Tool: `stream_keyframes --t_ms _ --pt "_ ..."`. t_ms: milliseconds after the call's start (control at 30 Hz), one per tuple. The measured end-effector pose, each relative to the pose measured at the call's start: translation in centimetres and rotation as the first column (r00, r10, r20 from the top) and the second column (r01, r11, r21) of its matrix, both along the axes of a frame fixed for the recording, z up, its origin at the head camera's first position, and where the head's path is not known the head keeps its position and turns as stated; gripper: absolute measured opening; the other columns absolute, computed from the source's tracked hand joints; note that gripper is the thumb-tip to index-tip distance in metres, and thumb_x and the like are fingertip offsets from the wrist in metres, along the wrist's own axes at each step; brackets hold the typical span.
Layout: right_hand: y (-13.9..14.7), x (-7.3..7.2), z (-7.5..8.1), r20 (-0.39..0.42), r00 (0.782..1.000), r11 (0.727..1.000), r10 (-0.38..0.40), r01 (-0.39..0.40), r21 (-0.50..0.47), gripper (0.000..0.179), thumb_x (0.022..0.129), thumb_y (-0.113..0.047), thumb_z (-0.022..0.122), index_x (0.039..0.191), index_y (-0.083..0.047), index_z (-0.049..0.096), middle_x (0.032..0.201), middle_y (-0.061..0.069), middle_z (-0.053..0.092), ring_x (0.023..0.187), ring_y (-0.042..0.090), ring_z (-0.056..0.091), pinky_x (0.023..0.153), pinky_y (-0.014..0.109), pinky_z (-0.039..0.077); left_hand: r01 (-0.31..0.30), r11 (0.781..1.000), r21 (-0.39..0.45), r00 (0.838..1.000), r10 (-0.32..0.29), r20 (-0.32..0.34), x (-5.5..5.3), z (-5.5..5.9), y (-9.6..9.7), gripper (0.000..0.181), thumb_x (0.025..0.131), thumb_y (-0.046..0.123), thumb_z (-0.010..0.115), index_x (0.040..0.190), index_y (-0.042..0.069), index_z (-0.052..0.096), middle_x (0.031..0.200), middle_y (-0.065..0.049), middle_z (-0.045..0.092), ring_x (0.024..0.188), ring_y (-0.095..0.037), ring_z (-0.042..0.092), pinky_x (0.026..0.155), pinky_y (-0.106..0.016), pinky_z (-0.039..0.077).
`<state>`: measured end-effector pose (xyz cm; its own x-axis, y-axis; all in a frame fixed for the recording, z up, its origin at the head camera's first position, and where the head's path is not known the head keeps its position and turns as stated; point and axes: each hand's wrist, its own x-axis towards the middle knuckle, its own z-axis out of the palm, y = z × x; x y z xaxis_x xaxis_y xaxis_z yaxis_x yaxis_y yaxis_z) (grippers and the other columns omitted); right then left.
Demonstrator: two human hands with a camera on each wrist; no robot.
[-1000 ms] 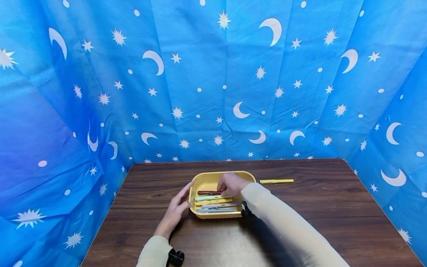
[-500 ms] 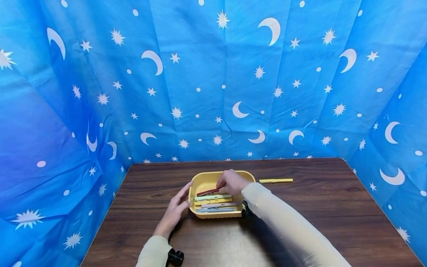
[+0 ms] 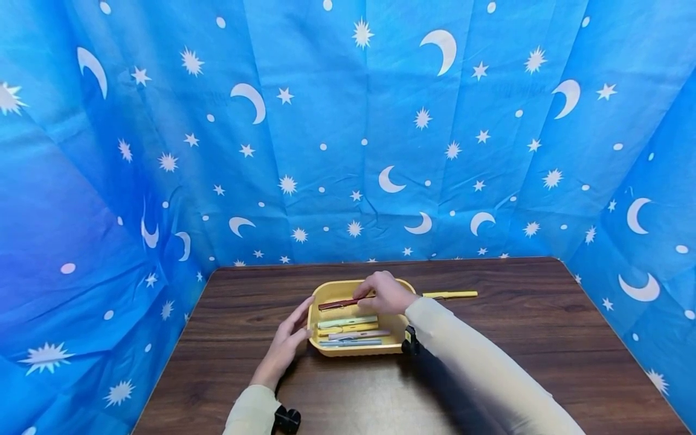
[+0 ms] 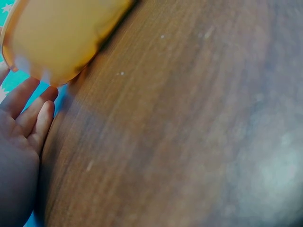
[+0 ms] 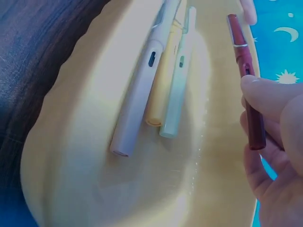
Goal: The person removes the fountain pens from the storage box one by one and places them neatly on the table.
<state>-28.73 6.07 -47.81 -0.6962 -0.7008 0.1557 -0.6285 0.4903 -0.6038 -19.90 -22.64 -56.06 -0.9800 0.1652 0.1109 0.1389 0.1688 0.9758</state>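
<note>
Head view: a blue fabric backdrop [image 3: 337,121] fills the upper part of the frame, printed with white crescent moons [image 3: 439,52], stars [image 3: 362,33] and dots [image 3: 220,22]. Vertical creases cross it; side panels flank it at left [image 3: 60,223] and right [image 3: 660,199], the left one tinged violet. Below, a dark brown wood-grained surface [image 3: 217,350] with rounded far corners spans the frame. A pale glare [image 3: 364,393] lies at lower centre.

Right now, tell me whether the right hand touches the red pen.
Touching: the right wrist view shows the right hand pinching the red pen, thumb on its barrel.
</note>
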Motion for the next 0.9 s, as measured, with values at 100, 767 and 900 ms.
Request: stream_keyframes --t_ms 100,767,900 --pt "0.8 0.3 0.3 -0.016 1.000 0.999 -0.006 0.006 -0.032 0.018 0.096 -0.011 0.076 0.112 -0.008 0.083 0.108 0.004 0.080 0.102 0.019 0.073 0.090 0.043 0.061 -0.010 1.000 -0.010 1.000 0.010 0.009 0.0 -0.1 0.1 0.076 0.093 -0.002 0.055 0.162 0.025 0.042 0.169 -0.005 0.036 0.153 -0.028 0.037 0.111 -0.014 0.038" --pt "10.0 1.6 2.7 0.016 0.981 0.965 -0.194 0.194 -0.178 0.019 0.096 -0.014 0.076 0.114 -0.017 0.083 0.106 -0.005 0.076 0.092 0.014 0.067 0.073 0.027 0.061 -0.003 1.000 -0.005 1.000 0.003 -0.007 0.0 0.1 0.1 0.076 0.092 -0.004 0.056 0.163 0.022 0.042 0.169 -0.006 0.037 0.154 -0.030 0.036 0.111 -0.013 0.038" --pt "11.7 1.9 2.7 -0.009 0.973 0.956 -0.232 0.227 -0.188 0.019 0.096 -0.016 0.077 0.114 -0.018 0.083 0.106 -0.005 0.077 0.093 0.015 0.066 0.073 0.028 0.062 -0.014 1.000 -0.012 1.000 0.014 0.002 0.1 0.3 0.1 0.077 0.092 -0.004 0.056 0.163 0.022 0.042 0.169 -0.004 0.037 0.154 -0.029 0.036 0.111 -0.013 0.038"
